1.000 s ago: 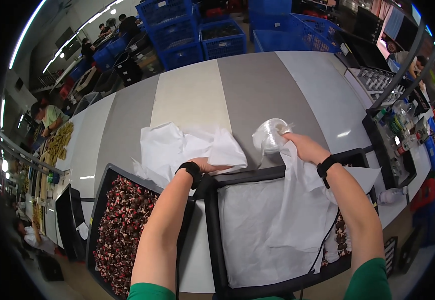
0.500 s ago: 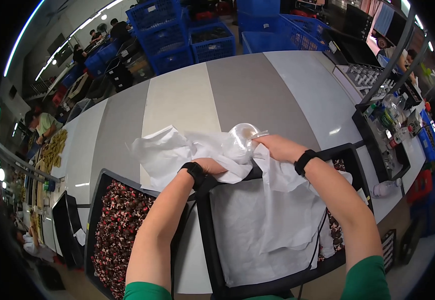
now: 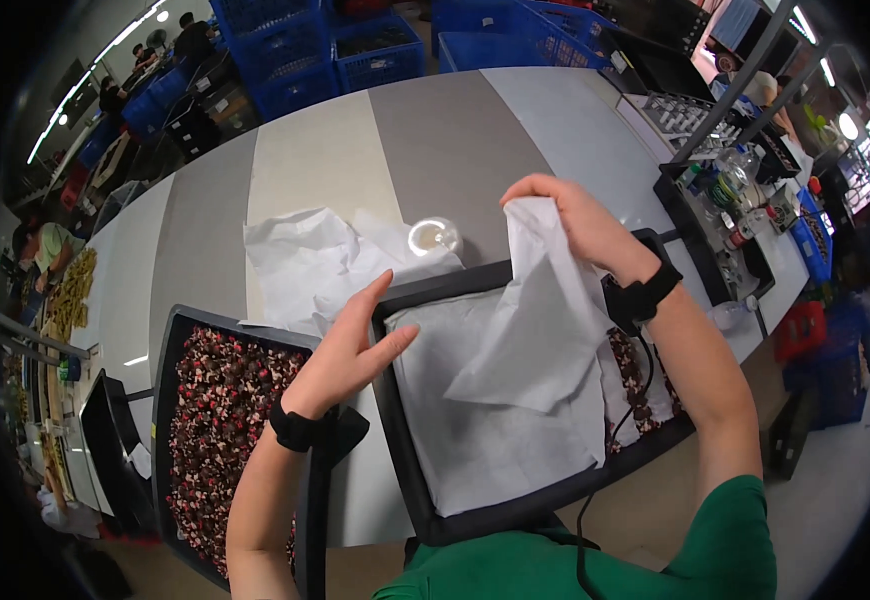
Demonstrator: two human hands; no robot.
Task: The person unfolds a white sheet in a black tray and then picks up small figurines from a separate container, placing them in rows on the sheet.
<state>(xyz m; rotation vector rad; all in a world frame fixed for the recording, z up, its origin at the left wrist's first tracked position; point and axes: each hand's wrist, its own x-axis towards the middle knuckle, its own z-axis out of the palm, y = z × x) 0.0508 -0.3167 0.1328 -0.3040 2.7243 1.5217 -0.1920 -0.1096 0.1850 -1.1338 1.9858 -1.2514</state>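
My right hand (image 3: 580,225) pinches the top edge of a thin white sheet (image 3: 540,345), lifted over the right part of a black tray. White sheeting also lines that tray (image 3: 410,455), and small dark, red and pink pieces (image 3: 630,375) show along its right side. My left hand (image 3: 350,350) is open with thumb and fingers spread, above the tray's left edge, holding nothing. Beyond it, a crumpled white sheet (image 3: 310,265) lies on the table beside a clear, round plastic object (image 3: 435,238), whose kind I cannot make out.
A second black tray (image 3: 170,400) on the left holds many dark, red and pink pieces. A black bin with plastic bottles (image 3: 730,190) stands at the right. Blue crates (image 3: 380,55) are stacked past the striped table (image 3: 445,130). A cable (image 3: 595,490) hangs over the near tray.
My left hand has let go of the white sheeting and moved nearer, opening. My right hand has raised the sheet's edge. The clear plastic object now stands apart from my hands.
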